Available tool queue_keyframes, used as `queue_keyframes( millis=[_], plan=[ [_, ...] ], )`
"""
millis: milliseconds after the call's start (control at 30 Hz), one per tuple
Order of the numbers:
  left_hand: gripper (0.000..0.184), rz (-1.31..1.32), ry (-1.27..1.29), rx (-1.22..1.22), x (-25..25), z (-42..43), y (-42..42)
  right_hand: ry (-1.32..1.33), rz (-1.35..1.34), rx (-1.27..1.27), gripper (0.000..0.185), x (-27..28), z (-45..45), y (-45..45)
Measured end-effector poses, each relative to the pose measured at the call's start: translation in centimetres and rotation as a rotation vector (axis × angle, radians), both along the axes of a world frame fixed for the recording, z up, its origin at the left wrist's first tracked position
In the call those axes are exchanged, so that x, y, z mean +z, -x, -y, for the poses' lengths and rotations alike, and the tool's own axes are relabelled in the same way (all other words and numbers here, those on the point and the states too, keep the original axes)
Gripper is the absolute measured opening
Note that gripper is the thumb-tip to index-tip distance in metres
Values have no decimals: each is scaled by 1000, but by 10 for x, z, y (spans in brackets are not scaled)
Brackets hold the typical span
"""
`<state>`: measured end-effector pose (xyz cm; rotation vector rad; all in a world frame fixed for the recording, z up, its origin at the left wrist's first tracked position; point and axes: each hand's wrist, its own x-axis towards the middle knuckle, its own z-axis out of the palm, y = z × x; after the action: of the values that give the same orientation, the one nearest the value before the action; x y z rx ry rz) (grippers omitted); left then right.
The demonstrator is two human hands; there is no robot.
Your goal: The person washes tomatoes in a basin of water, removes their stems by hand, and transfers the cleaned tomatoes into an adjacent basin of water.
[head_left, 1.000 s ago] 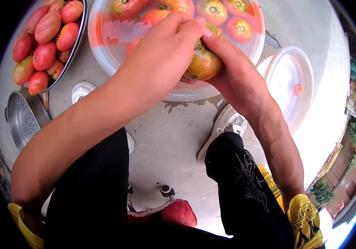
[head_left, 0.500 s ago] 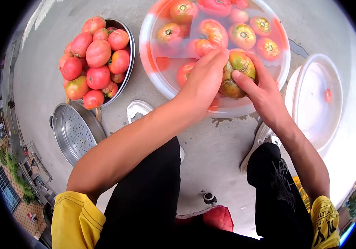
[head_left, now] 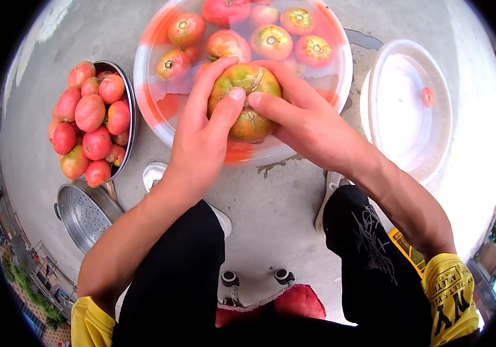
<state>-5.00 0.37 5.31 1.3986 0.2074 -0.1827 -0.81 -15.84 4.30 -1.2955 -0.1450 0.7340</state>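
A large green and orange tomato (head_left: pixel 248 118) is held between both hands above the near part of a wide basin (head_left: pixel 164 130) of water. My left hand (head_left: pixel 204 124) wraps its left side, thumb on top. From the right, my right hand (head_left: pixel 297 115) grips the same tomato, its thumb beside the other one on the creased, scarred face. Several red and orange tomatoes (head_left: pixel 271 41) sit in the water beyond the hands. The fingertips beneath the tomato are hidden.
A dark-rimmed bowl (head_left: pixel 131 127) heaped with red tomatoes (head_left: pixel 90 113) stands on the left. Nearer is a perforated metal steamer pan (head_left: pixel 86 214). To the right, a white oval tub (head_left: pixel 395 110) holds a small red piece (head_left: pixel 427 97). My shoes are below the basin.
The tomato has been turned in the hands and its scarred face now points up, both thumbs on it. The camera view has shifted between frames.
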Motion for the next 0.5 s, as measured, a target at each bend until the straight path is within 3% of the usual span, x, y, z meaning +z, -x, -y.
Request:
queue_keyframes(
  millis=[100,267,333,500],
  plan=[
    [33,240,-382,-30,11,2,-2,-36,54,42,55,10,3,-2],
    [38,275,-379,114,17,3,-9,12,50,0,55,36,-13,3],
    [38,286,-381,132,18,4,-10,251,110,-17,55,45,-18,1],
    [41,223,-435,142,19,-1,-11,221,142,85,57,45,-10,-11]
  ],
)
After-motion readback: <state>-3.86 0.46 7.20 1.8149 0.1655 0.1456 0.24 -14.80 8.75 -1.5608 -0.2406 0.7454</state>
